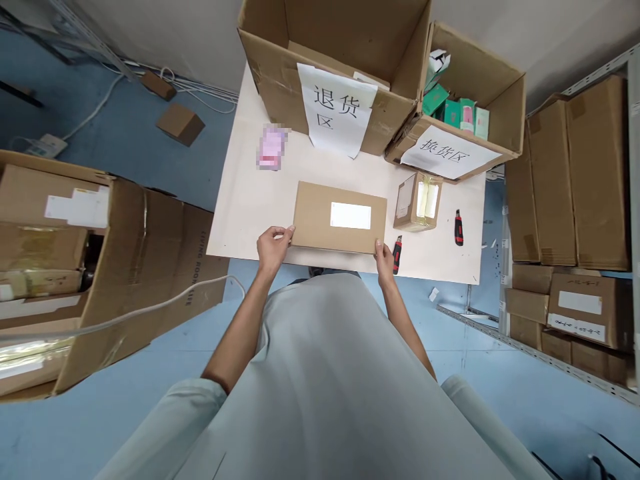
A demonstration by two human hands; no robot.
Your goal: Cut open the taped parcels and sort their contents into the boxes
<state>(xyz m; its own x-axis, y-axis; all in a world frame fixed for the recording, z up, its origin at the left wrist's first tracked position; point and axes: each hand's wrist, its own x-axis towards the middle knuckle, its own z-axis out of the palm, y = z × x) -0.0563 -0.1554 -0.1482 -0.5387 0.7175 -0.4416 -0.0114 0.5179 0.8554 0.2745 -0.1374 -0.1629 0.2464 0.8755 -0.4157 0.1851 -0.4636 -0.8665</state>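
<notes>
A flat brown cardboard box (pixel 315 213) with a white label lies on the pale table (pixel 240 220) in front of me. My left hand (pixel 273 248) grips its near left corner, thumb on top. At the near right corner, my right hand (pixel 384 259) pinches the box the same way. Just right of that hand lies a red and black box cutter (pixel 397 255). Beyond it stands a small taped carton (pixel 406 203), and a second box cutter (pixel 459 228) rests farther right.
Two large open cartons with paper signs, one (pixel 280 100) at the back and one (pixel 510 127) holding green packages, stand along the table's far side. A blurred pink item (pixel 273 147) lies at left. A big carton (pixel 155 233) of parcels and a box-filled shelf (pixel 560 380) flank the table.
</notes>
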